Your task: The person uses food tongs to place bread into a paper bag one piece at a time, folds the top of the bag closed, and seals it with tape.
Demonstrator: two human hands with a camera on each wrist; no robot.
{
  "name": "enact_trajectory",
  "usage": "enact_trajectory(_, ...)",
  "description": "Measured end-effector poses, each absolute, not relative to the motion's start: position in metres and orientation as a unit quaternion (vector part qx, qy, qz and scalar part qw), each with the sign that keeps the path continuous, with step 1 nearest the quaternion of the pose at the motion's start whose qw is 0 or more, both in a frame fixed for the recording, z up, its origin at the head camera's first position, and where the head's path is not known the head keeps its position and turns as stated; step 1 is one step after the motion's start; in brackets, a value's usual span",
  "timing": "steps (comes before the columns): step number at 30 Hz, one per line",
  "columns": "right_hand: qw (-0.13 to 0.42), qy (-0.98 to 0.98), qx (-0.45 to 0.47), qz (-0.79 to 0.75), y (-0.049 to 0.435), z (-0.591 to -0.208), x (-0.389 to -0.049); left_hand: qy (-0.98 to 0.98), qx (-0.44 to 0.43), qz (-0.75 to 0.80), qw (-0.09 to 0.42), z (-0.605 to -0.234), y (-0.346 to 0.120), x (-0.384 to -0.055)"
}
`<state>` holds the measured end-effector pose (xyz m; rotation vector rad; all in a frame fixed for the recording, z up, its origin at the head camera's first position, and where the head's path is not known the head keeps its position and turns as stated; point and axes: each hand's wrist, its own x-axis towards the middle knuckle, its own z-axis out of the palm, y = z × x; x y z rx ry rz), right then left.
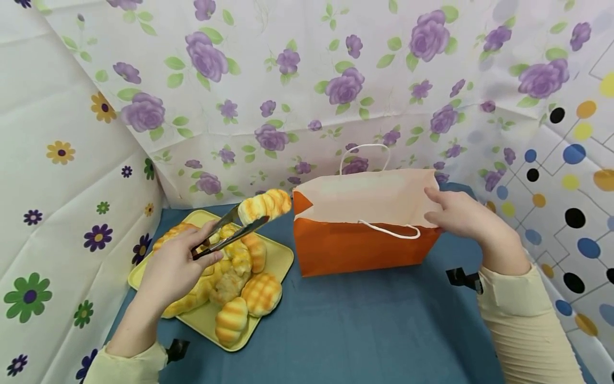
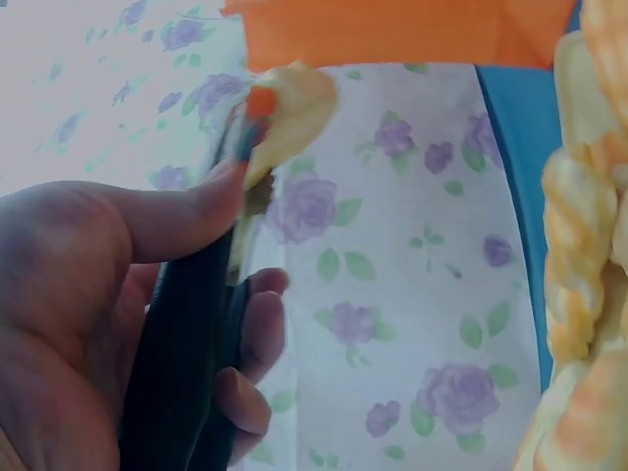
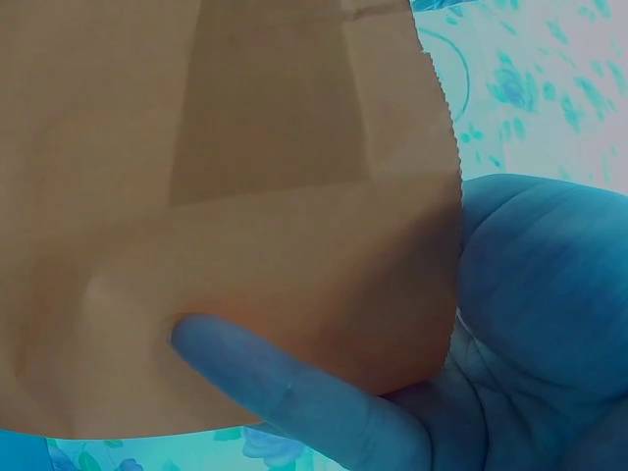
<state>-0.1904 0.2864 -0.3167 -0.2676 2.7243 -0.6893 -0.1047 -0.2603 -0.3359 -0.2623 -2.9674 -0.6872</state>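
- Left hand [image 1: 175,266]: curled about the dark tongs [image 1: 240,233], thumb on one side and fingers on the other.
- Roll [image 1: 264,207]: pinched between the tongs' tips, raised near the tray's far right corner and just beside the bag's left end; whether it touched the bag could not be told.
- Right hand [image 1: 460,213]: pinched the right end of the bag's rim, the paper caught between one digit and the rest of the hand.
- Bag [image 1: 364,248]: orange outside, pale within, its mouth open on the blue tabletop [image 1: 364,320].
- Tray [image 1: 278,256]: yellow, bearing other breads [image 1: 261,294].
- Handling (judged): the roll seemed light and soft, liable to dent under a hard squeeze or roll from a loose one; its middle offered the steadiest hold. The bag appeared light, easily creased and quick to slide, so its rim was the fitting place to steady it.
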Motion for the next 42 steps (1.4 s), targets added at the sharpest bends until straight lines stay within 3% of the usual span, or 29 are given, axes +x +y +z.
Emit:
enact_trajectory(6, 0.157, 0.953, -0.094, -0.242, 0.285, -0.319, -0.19, -0.943, -0.089, -0.312, 0.069, -0.33, -0.25, -0.101)
enact_trajectory(14, 0.161, 0.955, -0.092, -0.233, 0.283, -0.316, -0.192, -0.913, -0.131, -0.384, 0.053, -0.314, -0.222, -0.106)
enact_trajectory(27, 0.169, 0.953, -0.094, -0.233, 0.281, -0.315, -0.193, -0.937, -0.219, -0.273, 0.026, -0.284, -0.142, -0.141)
enact_trajectory(42, 0.172, 0.954, -0.099, -0.224, 0.279, -0.315, -0.192, -0.962, -0.236, -0.127, -0.048, -0.258, -0.065, -0.183)
